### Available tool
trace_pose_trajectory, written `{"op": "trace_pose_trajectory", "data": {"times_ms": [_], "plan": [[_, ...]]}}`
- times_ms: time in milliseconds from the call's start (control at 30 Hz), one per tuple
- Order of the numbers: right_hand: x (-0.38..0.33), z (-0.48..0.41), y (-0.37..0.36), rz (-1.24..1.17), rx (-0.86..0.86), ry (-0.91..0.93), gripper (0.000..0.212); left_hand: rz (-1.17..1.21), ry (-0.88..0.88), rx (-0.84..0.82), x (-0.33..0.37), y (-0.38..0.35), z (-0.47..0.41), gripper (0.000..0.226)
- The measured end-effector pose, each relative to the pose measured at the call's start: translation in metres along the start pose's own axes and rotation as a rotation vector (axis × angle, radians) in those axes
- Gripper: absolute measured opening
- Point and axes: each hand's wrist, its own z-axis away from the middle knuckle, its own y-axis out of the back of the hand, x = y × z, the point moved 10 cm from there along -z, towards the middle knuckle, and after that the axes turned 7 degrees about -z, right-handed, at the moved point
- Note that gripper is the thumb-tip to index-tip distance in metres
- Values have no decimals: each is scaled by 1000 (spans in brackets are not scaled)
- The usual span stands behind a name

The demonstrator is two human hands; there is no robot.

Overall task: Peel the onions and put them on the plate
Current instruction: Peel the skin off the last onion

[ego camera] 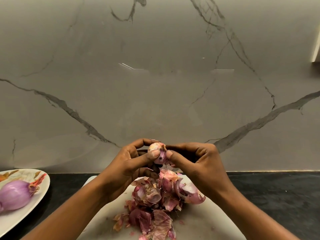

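Both left hand [131, 168] and right hand [197, 163] pinch the onion [155, 149], partly hidden; plate [20, 218] cropped.

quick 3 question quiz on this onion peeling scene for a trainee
1. True or false: a peeled onion lies on the plate.
2. Of the left hand and right hand, which grips the held onion? A left only, B right only, C both.
3. Fill in: the skins lie piled on the white ____.

Key: 1 true; 2 C; 3 board.
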Motion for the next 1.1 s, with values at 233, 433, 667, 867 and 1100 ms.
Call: {"op": "trace_pose_trajectory", "data": {"times_ms": [233,433,667,867,1100], "plan": [[-1,-2,3,41,31,32,19,28,15,-9,-2,-2,1,45],[2,-4,11,119,122,36,19,63,17,-50,1,-7,2,42],[10,-3,27,72,216,-76,10,189,18,-73,3,-9,2,46],[27,-3,23,120,133,-232,4,283,-1,-25,8,0,2,47],[30,-1,7,136,-2,-266,10,176,-27,39,5,5,-2,45]]}}
